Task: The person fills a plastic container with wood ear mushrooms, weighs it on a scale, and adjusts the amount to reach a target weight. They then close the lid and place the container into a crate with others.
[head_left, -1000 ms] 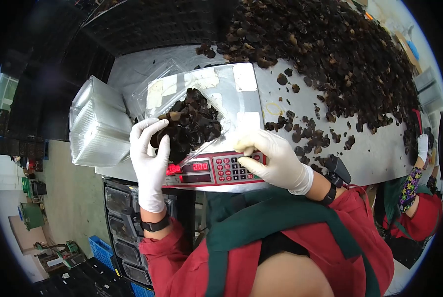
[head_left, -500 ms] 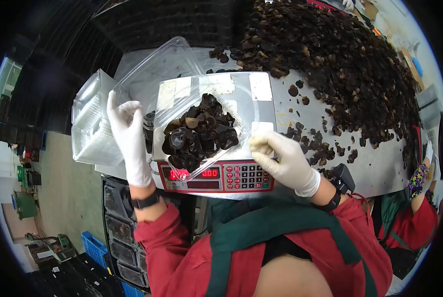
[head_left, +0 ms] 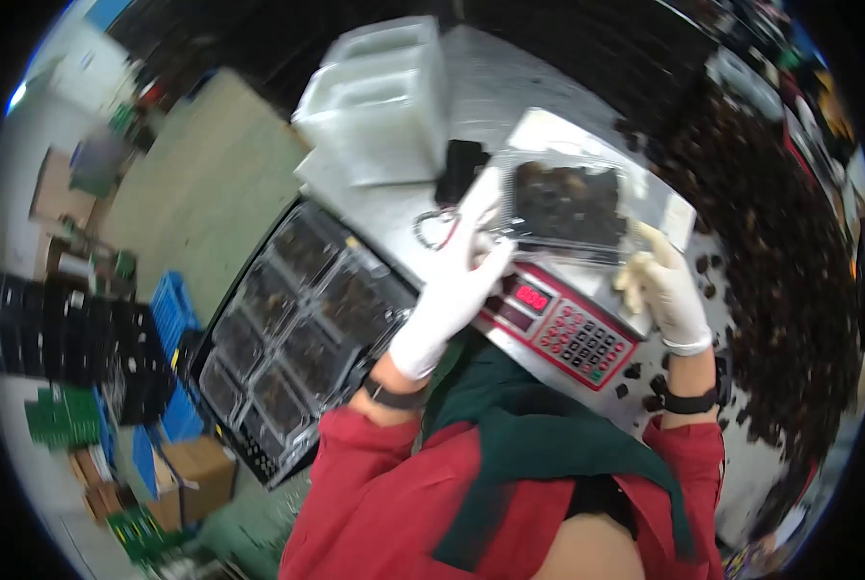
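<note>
A clear plastic box (head_left: 566,253) with its lid down contains dark wood ear mushrooms (head_left: 568,205). It is over the weighing scale (head_left: 587,333), between my two white-gloved hands. My left hand (head_left: 461,280) grips the box's left side, with the thumb towards its near edge. At the right side, the curled fingers of my right hand (head_left: 666,295) press against the edge. Motion blurs the box, so the exact finger contact is hard to make out. Red digits glow on the scale's display.
A stack of clear empty boxes (head_left: 379,116) stands at the table's far left. Left of me, a black crate (head_left: 307,454) carries several filled boxes. A large heap of loose mushrooms (head_left: 771,290) spreads along the right. A black object (head_left: 463,169) lies beside the stack.
The box's raised lid has come down over the mushrooms. Both hands have closed in on its sides. My view has swung left, bringing the crate of filled boxes into sight.
</note>
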The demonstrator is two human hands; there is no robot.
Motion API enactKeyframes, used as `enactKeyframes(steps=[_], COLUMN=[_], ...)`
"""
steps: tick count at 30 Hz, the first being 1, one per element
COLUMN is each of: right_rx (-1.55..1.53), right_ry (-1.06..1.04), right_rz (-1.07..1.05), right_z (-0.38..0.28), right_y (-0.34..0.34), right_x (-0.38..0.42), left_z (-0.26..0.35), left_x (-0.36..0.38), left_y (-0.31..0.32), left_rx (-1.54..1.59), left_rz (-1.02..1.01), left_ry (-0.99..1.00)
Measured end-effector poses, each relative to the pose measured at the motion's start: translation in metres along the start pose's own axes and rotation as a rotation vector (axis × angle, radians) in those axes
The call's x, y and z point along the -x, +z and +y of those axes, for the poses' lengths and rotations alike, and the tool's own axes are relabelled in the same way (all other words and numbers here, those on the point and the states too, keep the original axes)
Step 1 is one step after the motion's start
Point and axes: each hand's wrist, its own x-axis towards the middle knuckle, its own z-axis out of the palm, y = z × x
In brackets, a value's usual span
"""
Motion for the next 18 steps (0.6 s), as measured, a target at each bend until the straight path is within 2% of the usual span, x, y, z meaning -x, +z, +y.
enactKeyframes(steps=[4, 7, 10, 13, 16, 18], right_rx=[0.016, 0.107, 0.126, 0.077, 0.072, 0.068], right_ry=[-0.026, -0.029, -0.052, -0.129, -0.11, -0.104], right_rz=[0.099, 0.104, 0.084, 0.241, 0.154, 0.188], right_z=[0.003, 0.003, 0.014, 0.025, 0.03, 0.029], right_y=[0.003, 0.001, 0.003, 0.026, 0.034, 0.047], right_x=[0.0, 0.015, 0.04, 0.064, 0.081, 0.082], left_z=[-0.016, -0.002, -0.014, -0.042, -0.051, -0.052], left_x=[-0.019, 0.004, 0.033, 0.052, 0.071, 0.085], left_y=[0.006, 0.008, 0.008, 0.007, -0.002, -0.008], left_rx=[0.208, 0.275, 0.345, 0.343, 0.398, 0.417], left_rz=[-0.036, -0.085, -0.166, -0.131, -0.102, -0.087], left_ry=[0.036, -0.06, -0.133, -0.093, -0.071, -0.084])
